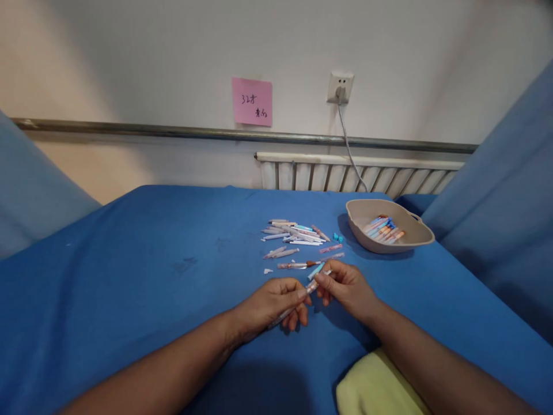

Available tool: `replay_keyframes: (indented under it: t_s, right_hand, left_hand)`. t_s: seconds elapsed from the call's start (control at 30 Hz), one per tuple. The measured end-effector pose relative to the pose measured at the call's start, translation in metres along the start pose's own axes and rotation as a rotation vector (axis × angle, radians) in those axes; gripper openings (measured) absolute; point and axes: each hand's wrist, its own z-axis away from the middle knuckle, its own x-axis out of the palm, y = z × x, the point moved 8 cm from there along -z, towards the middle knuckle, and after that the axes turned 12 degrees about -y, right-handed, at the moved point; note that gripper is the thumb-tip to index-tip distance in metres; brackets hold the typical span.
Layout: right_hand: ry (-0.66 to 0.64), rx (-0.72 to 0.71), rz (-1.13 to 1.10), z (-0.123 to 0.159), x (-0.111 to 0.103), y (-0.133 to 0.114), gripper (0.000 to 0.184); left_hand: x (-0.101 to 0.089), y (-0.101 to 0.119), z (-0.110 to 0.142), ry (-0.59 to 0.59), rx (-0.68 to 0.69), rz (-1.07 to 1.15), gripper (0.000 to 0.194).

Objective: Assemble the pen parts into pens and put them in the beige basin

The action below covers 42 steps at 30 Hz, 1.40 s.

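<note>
My left hand (283, 302) is closed around a pale pen (311, 286) whose lower end shows beneath the palm. At the pen's upper end, my right hand (345, 288) pinches with thumb and fingers. Just beyond the fingers lies a teal pen part (316, 271). A clear pen with a brown part (298, 265) rests behind my hands, near a pink pen part (330, 248). Farther back is a loose pile of pale pens (294, 232). A small white piece (268, 271) sits left of the clear pen.
A beige basin (367, 239) with several colourful pens (382, 229) stands at the right on the blue sheet (151, 288). Small teal pieces (337, 237) lie beside it. A yellow-green cloth (375, 386) is near my right forearm. A radiator (319, 176) and wall are behind.
</note>
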Motion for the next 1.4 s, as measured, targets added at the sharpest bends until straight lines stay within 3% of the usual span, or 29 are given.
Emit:
replay_keyframes:
  t_s: [0.13, 0.27, 0.7, 0.93, 1.17, 1.4]
  right_hand:
    - [-0.032, 0.017, 0.021, 0.001, 0.002, 0.000, 0.038]
    - [-0.060, 0.009, 0.003, 0.001, 0.001, 0.000, 0.039]
    - [0.023, 0.017, -0.067, 0.001, -0.011, 0.002, 0.037]
    - [0.043, 0.032, -0.061, 0.001, -0.012, 0.000, 0.039]
    - [0.093, 0.001, -0.191, 0.001, -0.022, 0.002, 0.034]
    - [0.151, 0.012, -0.328, -0.001, -0.037, 0.013, 0.029]
  left_hand:
    - [0.003, 0.000, 0.000, -0.034, 0.023, 0.033, 0.040]
    - [0.000, 0.003, 0.003, 0.008, 0.044, 0.061, 0.039]
    - [0.002, -0.002, 0.003, 0.014, -0.012, 0.154, 0.043]
    - [-0.002, -0.002, 0.004, 0.015, -0.018, 0.218, 0.032]
    - [-0.004, -0.006, 0.005, -0.060, -0.061, 0.429, 0.047]
    - [-0.004, -0.005, 0.007, -0.096, -0.037, 0.484, 0.038]
